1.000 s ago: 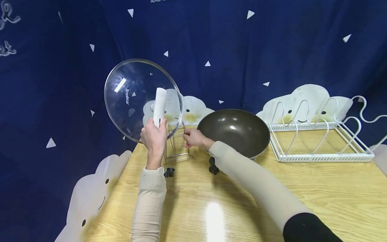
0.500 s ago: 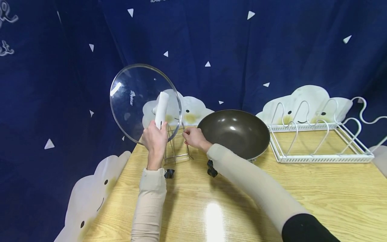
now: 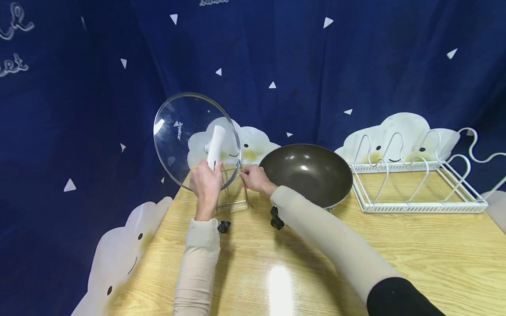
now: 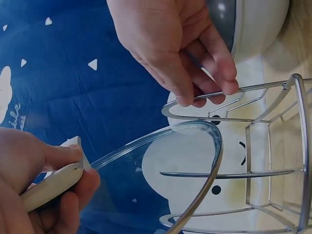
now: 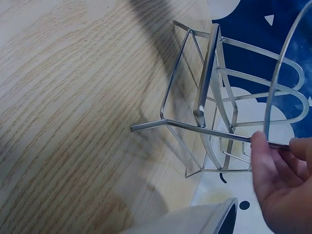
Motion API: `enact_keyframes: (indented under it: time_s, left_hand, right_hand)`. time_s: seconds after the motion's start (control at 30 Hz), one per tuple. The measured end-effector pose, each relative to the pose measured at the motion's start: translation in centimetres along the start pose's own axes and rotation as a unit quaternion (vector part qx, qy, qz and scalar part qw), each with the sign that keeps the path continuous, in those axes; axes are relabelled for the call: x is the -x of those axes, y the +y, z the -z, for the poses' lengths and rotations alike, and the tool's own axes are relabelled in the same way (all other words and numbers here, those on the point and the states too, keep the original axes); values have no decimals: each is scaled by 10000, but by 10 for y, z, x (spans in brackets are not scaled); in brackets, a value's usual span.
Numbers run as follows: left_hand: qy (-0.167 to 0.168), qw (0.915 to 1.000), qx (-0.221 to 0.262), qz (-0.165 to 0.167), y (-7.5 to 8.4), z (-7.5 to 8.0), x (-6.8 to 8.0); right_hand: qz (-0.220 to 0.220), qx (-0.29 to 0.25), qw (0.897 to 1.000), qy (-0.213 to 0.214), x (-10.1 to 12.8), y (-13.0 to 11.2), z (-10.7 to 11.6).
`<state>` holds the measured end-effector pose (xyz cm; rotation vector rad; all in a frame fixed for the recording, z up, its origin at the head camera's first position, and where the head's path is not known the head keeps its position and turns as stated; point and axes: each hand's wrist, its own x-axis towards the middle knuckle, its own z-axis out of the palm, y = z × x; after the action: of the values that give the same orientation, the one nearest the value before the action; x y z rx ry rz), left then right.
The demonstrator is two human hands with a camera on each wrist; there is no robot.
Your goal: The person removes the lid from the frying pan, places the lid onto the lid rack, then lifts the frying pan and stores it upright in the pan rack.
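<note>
In the head view my left hand [image 3: 206, 182] grips the white handle [image 3: 216, 142] of a round glass lid [image 3: 179, 147]. The lid stands on edge, its lower right rim overlapping a small metal wire rack [image 3: 233, 206] on the table. From the left wrist view, the lid's rim [image 4: 218, 146] shows between the rack's upright loops [image 4: 234, 174]. My right hand [image 3: 256, 179] pinches the rack's right-hand upright between thumb and fingers; the right wrist view shows these fingers [image 5: 263, 170] on the metal bar, close beside the lid's edge.
A dark-lined wok [image 3: 304, 175] stands just right of the small rack, behind my right forearm. Farther right is a white rack [image 3: 419, 207] with tall wire loops. A blue curtain [image 3: 276, 52] with white cloud shapes hangs behind the wooden table [image 3: 316, 272].
My left hand has brought the lid down and to the right, toward the wire rack, turning it slightly. My right hand has shifted a little higher on the rack's upright.
</note>
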<state>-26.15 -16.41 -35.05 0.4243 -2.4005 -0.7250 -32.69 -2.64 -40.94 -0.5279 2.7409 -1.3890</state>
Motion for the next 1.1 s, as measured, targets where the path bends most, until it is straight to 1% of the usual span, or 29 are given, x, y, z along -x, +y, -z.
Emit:
enact_keyframes:
  time_s: [0.17, 0.5, 0.8, 0.93, 1.1]
  left_hand:
    - [-132, 9999, -62, 35, -1, -3, 1]
    - [-435, 9988, -230, 32, -6, -9, 4]
    - [-409, 9988, -273, -44, -9, -15, 7]
    - [-440, 9985, -326, -46, -8, -14, 8]
    - [-465, 9980, -436, -44, -7, -15, 9]
  right_hand:
    - [24, 319, 9994, -93, 1, -1, 4]
    - [71, 377, 9992, -119, 1, 0, 4]
    - [100, 514, 9986, -62, -1, 4, 1]
    - [65, 517, 9986, -90, -1, 4, 1]
    - [128, 626, 9980, -11, -2, 3, 1]
